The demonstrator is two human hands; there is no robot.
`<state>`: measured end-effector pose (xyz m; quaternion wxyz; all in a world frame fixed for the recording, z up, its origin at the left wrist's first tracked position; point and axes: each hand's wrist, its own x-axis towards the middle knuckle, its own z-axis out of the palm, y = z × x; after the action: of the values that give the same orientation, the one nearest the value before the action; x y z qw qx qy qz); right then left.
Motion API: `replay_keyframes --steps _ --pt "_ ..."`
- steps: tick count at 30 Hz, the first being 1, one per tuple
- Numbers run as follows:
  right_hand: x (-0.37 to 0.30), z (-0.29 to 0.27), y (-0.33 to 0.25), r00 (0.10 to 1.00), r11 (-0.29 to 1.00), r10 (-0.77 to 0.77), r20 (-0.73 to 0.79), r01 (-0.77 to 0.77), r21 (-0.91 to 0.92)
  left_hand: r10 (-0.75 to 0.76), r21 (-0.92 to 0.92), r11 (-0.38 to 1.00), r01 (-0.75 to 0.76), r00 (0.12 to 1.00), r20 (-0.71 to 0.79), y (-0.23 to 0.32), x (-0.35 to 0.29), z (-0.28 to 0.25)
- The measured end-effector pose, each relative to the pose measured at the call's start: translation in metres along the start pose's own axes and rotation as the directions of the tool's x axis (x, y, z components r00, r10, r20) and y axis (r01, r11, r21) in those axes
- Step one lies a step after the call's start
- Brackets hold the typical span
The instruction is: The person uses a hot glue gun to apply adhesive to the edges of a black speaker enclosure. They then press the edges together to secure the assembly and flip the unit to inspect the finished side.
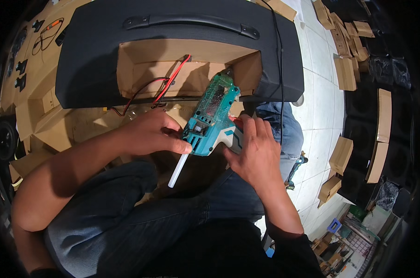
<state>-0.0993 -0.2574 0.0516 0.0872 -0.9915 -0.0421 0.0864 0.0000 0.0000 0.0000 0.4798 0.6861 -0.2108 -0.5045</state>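
Observation:
A teal and white hot glue gun [214,113] is held between my two hands, its nozzle tilted up and away toward a rectangular opening in a black speaker cabinet [94,55]. My right hand [256,150] is wrapped round the gun's handle. At the gun's rear end, my left hand [161,134] has its thumb and fingers closed on the body, beside a white glue stick [178,171] that sticks out toward me. Bare brown board lines the opening, and red and black wires [173,78] hang out over its near edge.
A black cable [281,69] runs down past the cabinet's right side. On the tiled floor at right lies another teal tool [296,171], near cardboard pieces [342,154]. An orange-handled tool with a cord [55,24] lies at far left. A black speaker [5,140] is at the left edge.

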Motion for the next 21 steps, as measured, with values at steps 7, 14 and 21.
replay_keyframes --steps 7,14,21 --pt "-0.014 0.007 -0.007 0.999 0.999 0.033 -0.005 -0.033 0.007 -0.041 0.063 0.997 0.037 0.997 0.068 -0.005 0.001 0.003" --pt "-0.032 0.006 -0.015 0.996 0.994 0.09 0.007 -0.091 0.053 -0.031 0.037 0.999 0.028 0.996 0.08 -0.002 -0.002 0.007" --pt "-0.045 0.011 -0.014 0.995 0.995 0.097 0.027 -0.098 0.035 0.026 0.07 0.997 -0.029 0.999 0.039 -0.007 0.004 0.013"
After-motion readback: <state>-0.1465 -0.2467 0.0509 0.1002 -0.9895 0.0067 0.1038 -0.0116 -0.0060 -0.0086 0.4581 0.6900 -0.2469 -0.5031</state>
